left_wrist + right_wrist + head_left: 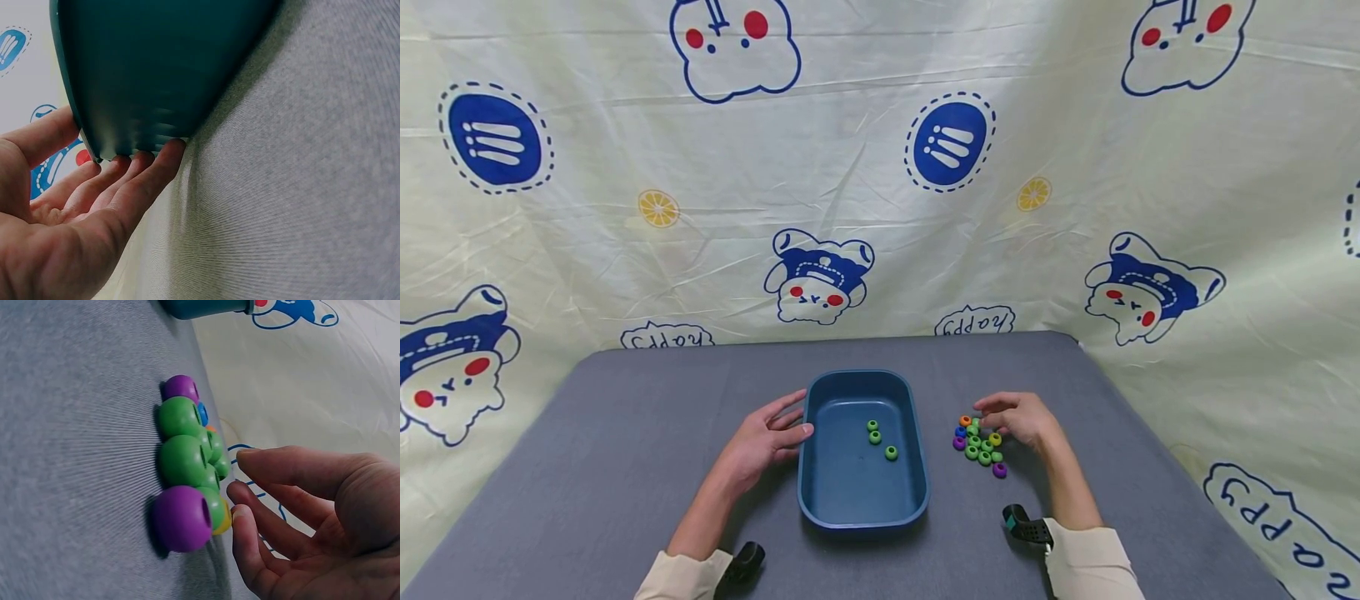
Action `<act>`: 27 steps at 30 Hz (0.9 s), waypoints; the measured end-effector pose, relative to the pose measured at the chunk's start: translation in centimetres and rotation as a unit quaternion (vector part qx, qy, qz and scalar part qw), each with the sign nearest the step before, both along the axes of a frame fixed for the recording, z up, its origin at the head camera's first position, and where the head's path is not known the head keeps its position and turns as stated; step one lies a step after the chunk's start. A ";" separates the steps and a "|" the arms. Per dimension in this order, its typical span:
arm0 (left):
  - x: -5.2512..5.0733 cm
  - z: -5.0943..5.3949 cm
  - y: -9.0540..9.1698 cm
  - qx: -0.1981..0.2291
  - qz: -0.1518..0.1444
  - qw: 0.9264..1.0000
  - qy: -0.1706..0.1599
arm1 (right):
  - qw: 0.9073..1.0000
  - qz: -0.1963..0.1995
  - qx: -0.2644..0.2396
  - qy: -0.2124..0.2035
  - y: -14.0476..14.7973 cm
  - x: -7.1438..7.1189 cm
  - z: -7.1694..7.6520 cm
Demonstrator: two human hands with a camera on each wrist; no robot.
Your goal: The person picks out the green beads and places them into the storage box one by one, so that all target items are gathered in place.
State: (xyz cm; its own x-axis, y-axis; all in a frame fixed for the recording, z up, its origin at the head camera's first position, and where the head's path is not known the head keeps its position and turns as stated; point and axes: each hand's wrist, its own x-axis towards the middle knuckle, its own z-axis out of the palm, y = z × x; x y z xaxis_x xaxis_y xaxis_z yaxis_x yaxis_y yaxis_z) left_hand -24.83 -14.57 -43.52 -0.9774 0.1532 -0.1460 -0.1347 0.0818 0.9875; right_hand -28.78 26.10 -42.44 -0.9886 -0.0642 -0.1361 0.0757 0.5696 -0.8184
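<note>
A blue rectangular tray [862,510] lies on the table with a few green beads [875,437] inside. At its left side is my left hand [767,442], fingers fairly straight; in the left wrist view the fingertips touch the tray's wall [150,75] and the thumb meets its rim. Right of the tray sits a cluster of beads [974,442], mostly green, with purple, blue, orange and yellow ones. My right hand [1018,419] hovers over the cluster's far right side. In the right wrist view, its thumb and fingers are loosely bent and apart, close to the green beads [182,461], holding nothing visible.
Grey cloth covers the table [700,392]. Behind and around it hangs a pale curtain [880,200] printed with cartoon figures. A dark band [1028,527] is on the right wrist, and another [745,562] on the left.
</note>
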 end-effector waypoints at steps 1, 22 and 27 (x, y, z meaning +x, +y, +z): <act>0.0 0.0 0.0 0.000 0.000 1.000 0.000 | 1.000 0.000 0.001 0.001 0.0 0.0 -0.1; -0.1 0.0 0.2 -0.002 0.006 1.000 -0.002 | 1.000 -0.006 0.020 0.008 0.0 -0.4 -1.3; 0.0 -0.1 0.2 0.005 0.005 1.000 0.002 | 1.000 -0.008 0.010 -0.002 -0.1 -0.3 -1.2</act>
State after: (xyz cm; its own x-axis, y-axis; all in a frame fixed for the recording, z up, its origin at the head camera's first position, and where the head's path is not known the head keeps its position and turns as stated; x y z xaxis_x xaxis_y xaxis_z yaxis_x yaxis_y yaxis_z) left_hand -24.86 -14.40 -43.58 -0.9796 0.1439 -0.1401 -0.1312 0.0697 0.9889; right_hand -29.09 26.00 -43.66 -0.9889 -0.0462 -0.1412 0.0878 0.5850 -0.8063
